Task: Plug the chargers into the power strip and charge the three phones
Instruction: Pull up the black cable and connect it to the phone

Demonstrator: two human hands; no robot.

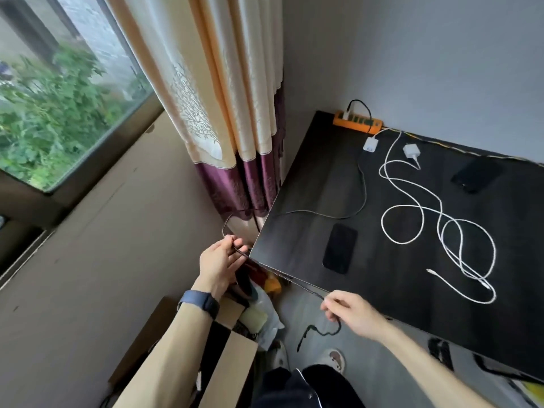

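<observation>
Left hand [220,260]: pinched the dark cable [306,287] just off the table [309,184] corner.
Right hand [350,313]: pinched the same cable, tail dangling.
Power strip [357,122]: far corner, one plug in.
Clutter: white cable [412,189] sprawled between two phones [340,248]; two chargers [370,144] near the strip.

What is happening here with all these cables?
A person holds a dark cable stretched between the left hand and the right hand, just off the near corner of the dark table. On the table, the orange power strip has one plug in it. Two white chargers lie unplugged beside it, with a loose white cable. Two phones lie there, neither connected.
</observation>
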